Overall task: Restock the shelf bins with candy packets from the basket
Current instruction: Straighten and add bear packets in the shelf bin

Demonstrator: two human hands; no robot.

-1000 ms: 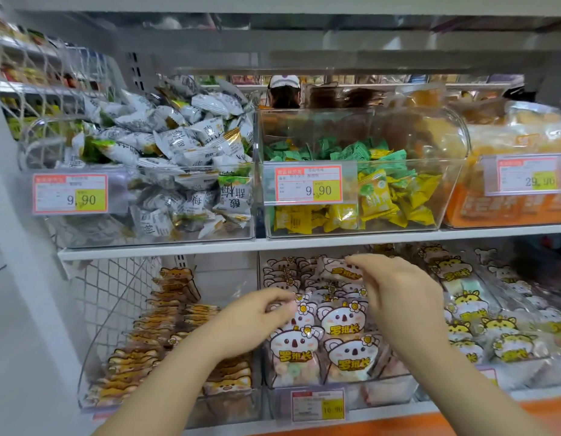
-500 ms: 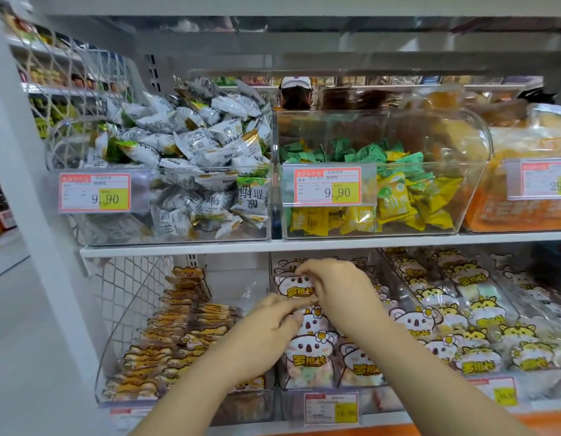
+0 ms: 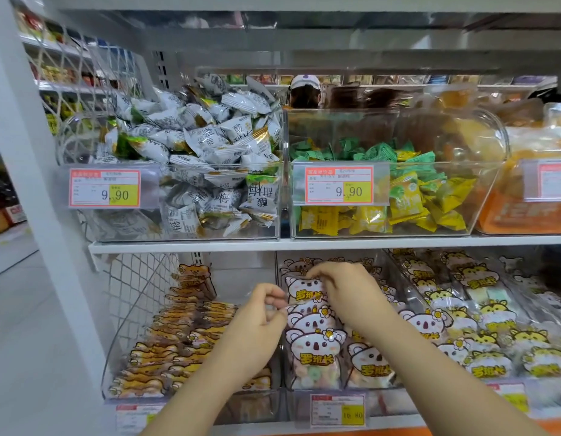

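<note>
**Lower shelf, middle bin: koala packet being seated**

Head view.
- Item: koala packet, upright at the back of the left row in the middle lower bin.
- Right hand: fingers curled over the packet's top edge, pinching it.
- Left hand: thumb and forefinger curled, apparently nipping the packet's clear left margin.
- Change: a second ago the hands were spread apart over the bin. They have since closed on this one packet. Judged mid-placement, with the row nearly full.
- Basket: not in view.
- Adjacent: bear-packet bin to the left, tiger-packet bin to the right, price tag below.
- Obstruction: the upper shelf board overhangs close above, and packed neighbouring packets leave little slack.
</note>
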